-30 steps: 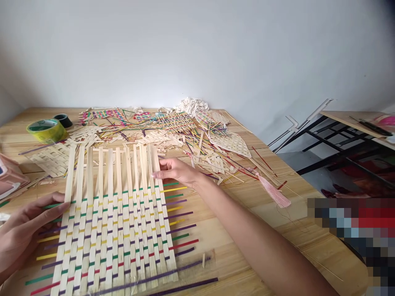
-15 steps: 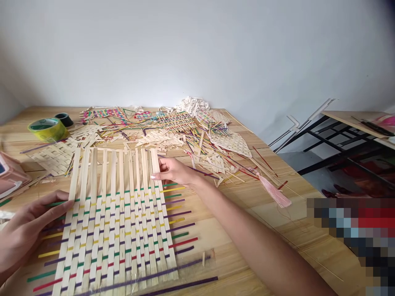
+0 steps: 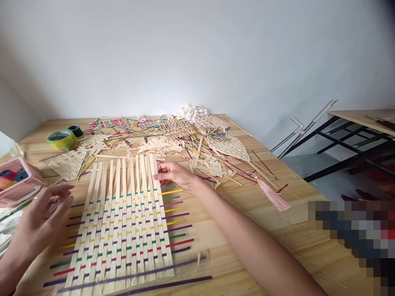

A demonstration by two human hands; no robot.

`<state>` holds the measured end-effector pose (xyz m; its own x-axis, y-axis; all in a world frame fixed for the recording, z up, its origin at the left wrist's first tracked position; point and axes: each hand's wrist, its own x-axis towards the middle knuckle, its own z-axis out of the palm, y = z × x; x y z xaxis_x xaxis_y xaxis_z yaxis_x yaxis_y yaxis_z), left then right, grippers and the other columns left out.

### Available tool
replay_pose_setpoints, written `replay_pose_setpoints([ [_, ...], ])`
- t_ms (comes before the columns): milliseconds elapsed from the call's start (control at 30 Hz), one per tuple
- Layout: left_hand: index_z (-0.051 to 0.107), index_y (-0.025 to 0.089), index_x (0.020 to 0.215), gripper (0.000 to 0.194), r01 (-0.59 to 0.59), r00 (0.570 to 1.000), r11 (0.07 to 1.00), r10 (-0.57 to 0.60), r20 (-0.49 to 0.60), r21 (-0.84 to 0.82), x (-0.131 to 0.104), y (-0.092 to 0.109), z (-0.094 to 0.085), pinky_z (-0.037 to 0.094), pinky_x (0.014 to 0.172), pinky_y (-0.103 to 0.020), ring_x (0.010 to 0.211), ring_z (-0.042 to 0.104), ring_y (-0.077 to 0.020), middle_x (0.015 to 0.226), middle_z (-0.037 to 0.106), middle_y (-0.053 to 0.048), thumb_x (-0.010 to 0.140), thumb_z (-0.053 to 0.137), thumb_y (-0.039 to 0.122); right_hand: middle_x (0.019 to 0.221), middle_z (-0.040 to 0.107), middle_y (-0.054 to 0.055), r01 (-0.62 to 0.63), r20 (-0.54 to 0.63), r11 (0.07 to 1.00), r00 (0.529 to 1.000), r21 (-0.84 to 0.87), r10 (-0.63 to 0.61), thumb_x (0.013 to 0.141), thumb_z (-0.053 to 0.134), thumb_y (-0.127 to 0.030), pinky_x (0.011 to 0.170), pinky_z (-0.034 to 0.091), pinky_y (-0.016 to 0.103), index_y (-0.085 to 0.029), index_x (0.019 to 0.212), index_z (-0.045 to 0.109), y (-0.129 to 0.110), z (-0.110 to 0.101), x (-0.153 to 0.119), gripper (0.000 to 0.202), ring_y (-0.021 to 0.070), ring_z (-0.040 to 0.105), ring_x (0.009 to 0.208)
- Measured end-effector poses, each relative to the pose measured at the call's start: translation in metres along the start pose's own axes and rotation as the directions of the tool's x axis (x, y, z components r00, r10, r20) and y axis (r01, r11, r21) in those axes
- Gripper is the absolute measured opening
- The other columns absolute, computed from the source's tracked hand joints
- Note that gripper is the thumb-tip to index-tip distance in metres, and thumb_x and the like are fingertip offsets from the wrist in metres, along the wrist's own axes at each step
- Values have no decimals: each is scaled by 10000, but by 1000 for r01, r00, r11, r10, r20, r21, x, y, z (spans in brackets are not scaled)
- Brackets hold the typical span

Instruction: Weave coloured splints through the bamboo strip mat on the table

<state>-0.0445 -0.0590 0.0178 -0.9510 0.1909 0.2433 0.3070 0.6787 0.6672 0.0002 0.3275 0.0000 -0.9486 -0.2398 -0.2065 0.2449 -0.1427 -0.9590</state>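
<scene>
A woven mat of pale bamboo strips [image 3: 120, 234] lies in front of me, crossed by thin purple, yellow, green and red strips whose ends stick out at both sides. Its upright strips are unwoven at the far end. My right hand [image 3: 173, 174] pinches the rightmost upright bamboo strip [image 3: 152, 164] between thumb and fingers near its far end. Left of the mat, my left hand [image 3: 43, 216] hovers apart from it, fingers bent with a gap to the thumb and nothing visible between them. Clear tape and a purple strip [image 3: 148, 271] cross the near edge.
A pink basket [image 3: 31, 195] stands at the left, near a yellow tape roll [image 3: 62, 140] and a black roll [image 3: 75, 130]. Loose strips [image 3: 160, 146] and woven pieces cover the table's back. A woven fan [image 3: 230, 147] with a pink tassel [image 3: 273, 193] lies to the right.
My left hand has let go of the mat's left edge and moved away from it. The upright strips at the left lean further right. My right hand keeps its hold; the view has shifted left.
</scene>
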Motion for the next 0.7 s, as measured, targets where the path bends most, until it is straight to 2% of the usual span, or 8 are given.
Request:
replay_pose_setpoints([
  [100,678,266,1072,417,-113,989,994,112,96,9,-9,14,-1,578,860,-324,1035,672,-257,1106,716,-48,931,626,655,713,703,-19,18,31,999,999,29,-19,585,1022,-393,644,532,231,-141,809,702,1,-1,1,465,107,643,625],
  [200,706,279,1123,357,-186,949,981,193,248,-50,-26,48,8,580,681,-266,1061,665,-284,1238,696,-74,943,642,580,704,703,-20,32,39,998,999,53,-34,575,1026,-377,651,535,226,-139,792,711,0,-2,1,451,108,650,635],
  [267,730,280,1103,325,-243,898,965,263,354,-99,-36,77,21,596,683,-274,1047,688,-288,1307,683,-94,946,651,553,706,713,-13,30,33,997,999,70,-32,570,1030,-353,664,541,232,-137,773,710,-1,-1,1,437,113,659,645],
  [367,741,269,1072,285,-277,853,936,343,393,-216,-44,115,48,614,727,-327,878,708,-239,1334,668,-121,982,609,505,696,720,-17,20,20,995,1000,100,-22,568,1031,-299,674,551,243,-138,754,699,-3,0,0,413,118,667,635],
  [433,706,273,1186,318,-232,853,935,328,405,-268,-42,130,67,617,741,-352,811,700,-212,1311,672,-119,987,604,499,692,721,-22,24,21,993,999,112,-26,592,1020,-268,665,551,238,-139,762,698,-4,1,-1,386,116,669,627],
  [500,647,263,1289,397,-159,871,941,276,405,-299,-37,137,83,592,685,-344,739,679,-206,1044,712,-79,986,600,516,706,729,-17,30,20,993,999,117,-33,638,994,-235,660,551,232,-140,786,706,-4,2,-1,338,117,675,637],
  [600,569,249,1379,513,-23,900,947,159,406,-320,-31,138,97,479,558,-293,602,590,-193,708,613,16,979,596,569,736,740,-2,38,25,992,999,123,-42,717,924,-168,682,564,242,-144,816,715,-4,1,0,232,130,692,671],
  [700,544,259,1418,560,73,912,937,75,404,-340,-32,136,103,379,511,-267,546,505,-174,663,583,31,977,594,600,721,728,-7,30,35,993,999,112,-34,755,866,-120,676,574,250,-146,810,700,-3,0,2,177,132,685,643],
])
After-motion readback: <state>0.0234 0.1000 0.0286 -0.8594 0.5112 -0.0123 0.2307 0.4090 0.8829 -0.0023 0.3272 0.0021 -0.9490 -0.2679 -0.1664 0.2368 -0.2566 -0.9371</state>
